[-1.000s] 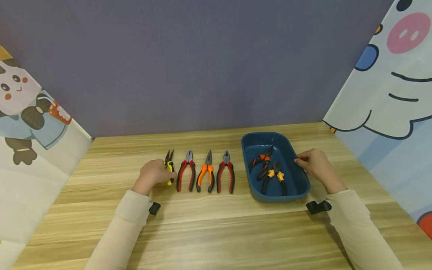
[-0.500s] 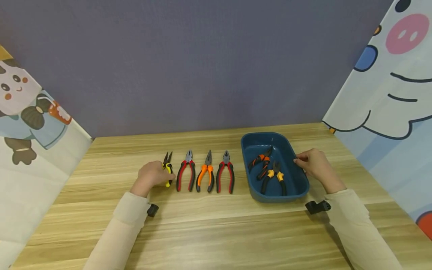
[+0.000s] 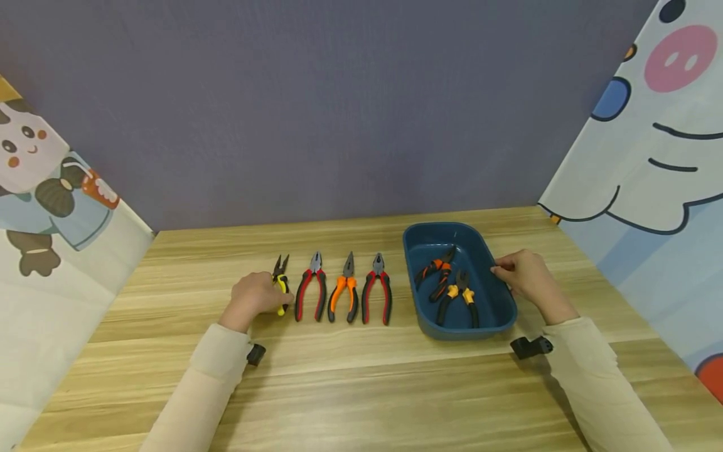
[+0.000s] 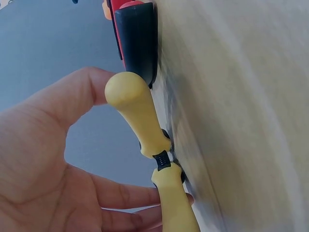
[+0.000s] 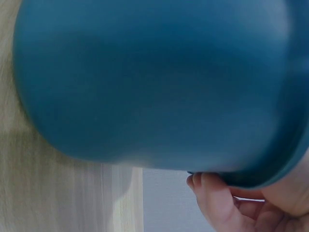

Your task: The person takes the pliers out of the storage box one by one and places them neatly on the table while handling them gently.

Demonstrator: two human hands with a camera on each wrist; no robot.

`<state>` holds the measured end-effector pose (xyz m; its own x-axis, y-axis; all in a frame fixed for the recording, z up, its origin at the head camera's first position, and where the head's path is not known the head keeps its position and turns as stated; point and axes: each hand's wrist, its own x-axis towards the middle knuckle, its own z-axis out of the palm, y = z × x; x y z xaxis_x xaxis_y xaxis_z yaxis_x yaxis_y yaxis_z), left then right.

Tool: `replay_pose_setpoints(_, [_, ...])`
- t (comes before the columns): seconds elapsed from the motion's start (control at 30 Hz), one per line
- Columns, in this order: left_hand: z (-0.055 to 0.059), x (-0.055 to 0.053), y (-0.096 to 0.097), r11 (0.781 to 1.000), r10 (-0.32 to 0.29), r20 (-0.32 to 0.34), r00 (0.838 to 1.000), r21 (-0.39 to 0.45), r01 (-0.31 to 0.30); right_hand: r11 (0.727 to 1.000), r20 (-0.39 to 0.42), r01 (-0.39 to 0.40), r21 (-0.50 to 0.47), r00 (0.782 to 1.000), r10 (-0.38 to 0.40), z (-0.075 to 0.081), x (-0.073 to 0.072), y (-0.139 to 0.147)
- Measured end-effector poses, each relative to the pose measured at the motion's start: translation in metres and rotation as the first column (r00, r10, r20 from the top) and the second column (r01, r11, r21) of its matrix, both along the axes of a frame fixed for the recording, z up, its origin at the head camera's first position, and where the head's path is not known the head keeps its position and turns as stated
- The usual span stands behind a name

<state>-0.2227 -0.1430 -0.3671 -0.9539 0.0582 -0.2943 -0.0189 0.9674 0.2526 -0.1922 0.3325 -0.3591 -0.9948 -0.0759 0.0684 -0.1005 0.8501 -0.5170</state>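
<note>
My left hand (image 3: pixel 252 299) holds yellow-handled needle-nose pliers (image 3: pixel 283 284) at the left end of a row on the table. In the left wrist view the thumb touches one yellow handle (image 4: pixel 137 113) and the fingers reach behind the other. To the right lie red-and-black pliers (image 3: pixel 322 290), orange-and-black long-nose pliers (image 3: pixel 353 294) and another red-and-black pair (image 3: pixel 387 294). On the right, my right hand (image 3: pixel 529 279) pinches the rim of a blue bin (image 3: pixel 503 309), whose outer wall fills most of the right wrist view. Inside rest orange-and-black pliers (image 3: pixel 444 276) and yellow-and-black pliers (image 3: pixel 472 300).
The wooden table (image 3: pixel 361 389) ends at a grey upright panel (image 3: pixel 339 125) along the back. Cartoon-printed sheets (image 3: pixel 649 251) stand at both sides. Each wrist carries a small black camera mount (image 3: pixel 531 347).
My left hand and the yellow-handled pliers have shifted slightly left and toward me, mostly in the first half second. The right hand stays on the bin's rim.
</note>
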Motion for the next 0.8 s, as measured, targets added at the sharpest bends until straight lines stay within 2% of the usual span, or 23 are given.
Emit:
replay_pose_setpoints(0.47, [-0.0025,0.0003,0.0004,0.999,0.019,-0.017,1.000,-0.027,-0.019,1.000,0.004,0.003,0.001,1.000,-0.003,0.0004,-0.0008,-0.0001])
replay_pose_setpoints(0.8, [-0.0062,0.0019,0.0005,0.999,0.033,-0.006,0.999,-0.036,-0.033,1.000,-0.005,-0.002,-0.002,1.000,0.002,0.0005,0.0002,-0.0002])
